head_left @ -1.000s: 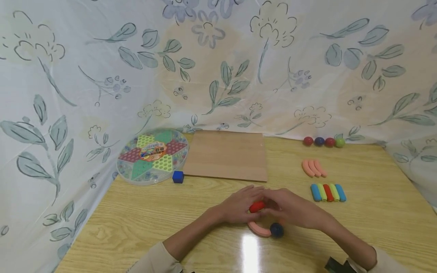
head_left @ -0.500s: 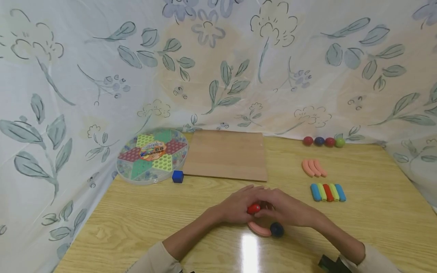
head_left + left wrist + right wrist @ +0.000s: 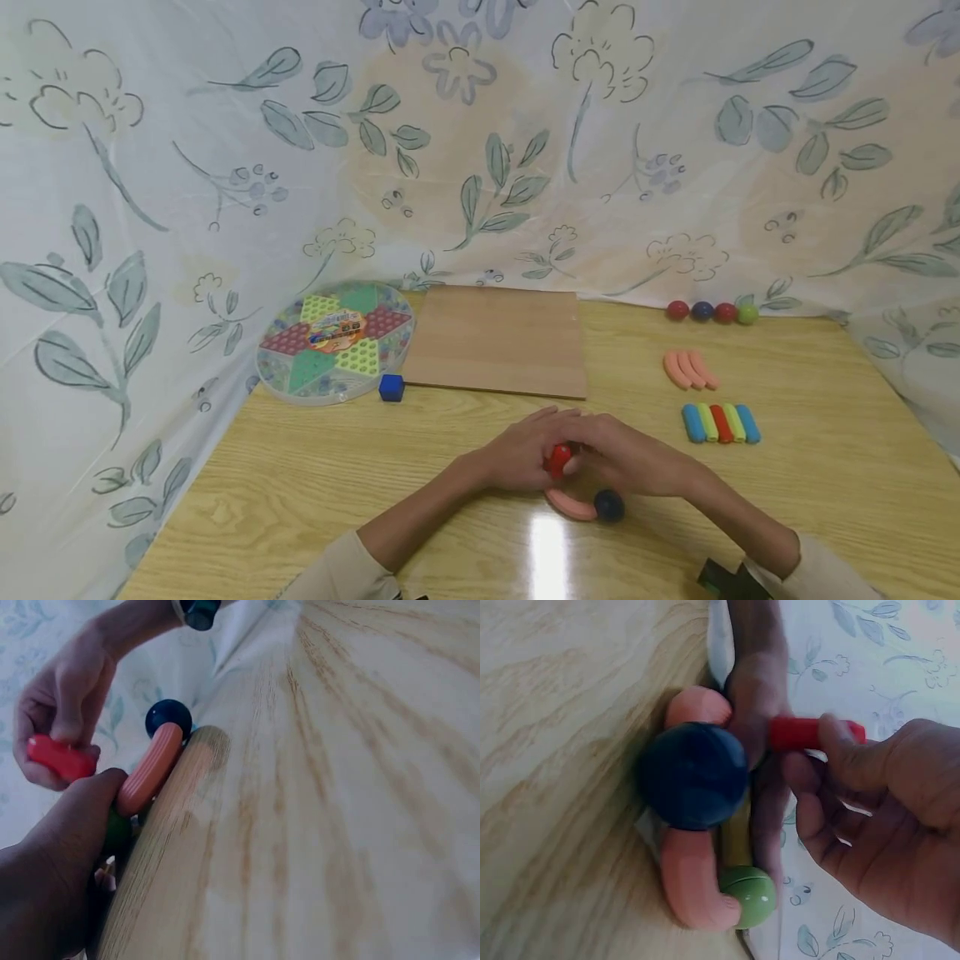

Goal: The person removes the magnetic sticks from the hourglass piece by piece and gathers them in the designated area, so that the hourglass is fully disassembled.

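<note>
A toy rod-and-ball frame lies on the table, with curved pink rods (image 3: 567,505), a dark blue ball (image 3: 609,505), a green ball (image 3: 751,896) and a yellow rod (image 3: 736,834). My left hand (image 3: 519,454) is curled around its far left side, thumb by the green ball and fingers along the yellow rod. Between thumb and fingers, my right hand (image 3: 643,457) pinches a short red rod (image 3: 802,733) above the frame. One end of that rod is right at the left hand's thumb in the right wrist view. The frame's far side is hidden under both hands.
On the right lie a row of blue, yellow and red rods (image 3: 722,423), pink curved rods (image 3: 689,370) and several balls (image 3: 702,311). A brown board (image 3: 498,342), a round Chinese checkers box (image 3: 335,343) and a blue cube (image 3: 391,388) are at back left. Patterned cloth (image 3: 480,150) hangs behind.
My right hand has shifted slightly left, and the red rod has turned from lying sideways to pointing more toward me. The left hand and the dark blue ball have stayed nearly still.
</note>
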A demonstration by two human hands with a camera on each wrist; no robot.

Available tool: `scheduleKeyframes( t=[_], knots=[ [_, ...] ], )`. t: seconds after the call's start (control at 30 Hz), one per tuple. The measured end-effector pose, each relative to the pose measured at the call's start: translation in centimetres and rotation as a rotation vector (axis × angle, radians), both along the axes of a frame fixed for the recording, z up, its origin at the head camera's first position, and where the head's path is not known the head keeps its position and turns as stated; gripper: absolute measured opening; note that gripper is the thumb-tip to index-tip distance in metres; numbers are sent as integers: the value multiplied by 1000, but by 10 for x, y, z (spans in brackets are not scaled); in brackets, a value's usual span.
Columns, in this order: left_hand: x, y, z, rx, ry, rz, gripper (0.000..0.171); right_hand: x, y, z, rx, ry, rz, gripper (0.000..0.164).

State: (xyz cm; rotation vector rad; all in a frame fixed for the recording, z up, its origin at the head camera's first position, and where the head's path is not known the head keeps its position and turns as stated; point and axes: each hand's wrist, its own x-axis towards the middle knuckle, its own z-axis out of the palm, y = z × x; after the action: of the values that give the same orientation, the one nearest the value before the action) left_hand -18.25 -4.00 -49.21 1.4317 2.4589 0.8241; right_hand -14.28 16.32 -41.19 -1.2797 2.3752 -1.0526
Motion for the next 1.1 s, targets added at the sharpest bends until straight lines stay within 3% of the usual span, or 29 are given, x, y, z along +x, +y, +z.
scheduleKeyframes(
  t=[0.13,0.27,0.47,0.63,0.8,1.1],
  knots=[
    [0,1,1,5,-3,-3,56,1,5,9,13,-55,-24,14],
    [-1,3,3,-14,31,-14,60,1,15,22,32,-86,-109,21],
    [-1,4,3,-82,128,-41,68,1,28,37,16,30,-174,21],
    [0,5,2,-97,107,-25,73,4,42,48,30,127,-308,27],
    [2,5,3,-107,68,-33,75,3,60,54,73,158,-431,38],
    [2,4,5,-108,72,-30,74,-5,106,62,199,297,-564,35]
  ],
)
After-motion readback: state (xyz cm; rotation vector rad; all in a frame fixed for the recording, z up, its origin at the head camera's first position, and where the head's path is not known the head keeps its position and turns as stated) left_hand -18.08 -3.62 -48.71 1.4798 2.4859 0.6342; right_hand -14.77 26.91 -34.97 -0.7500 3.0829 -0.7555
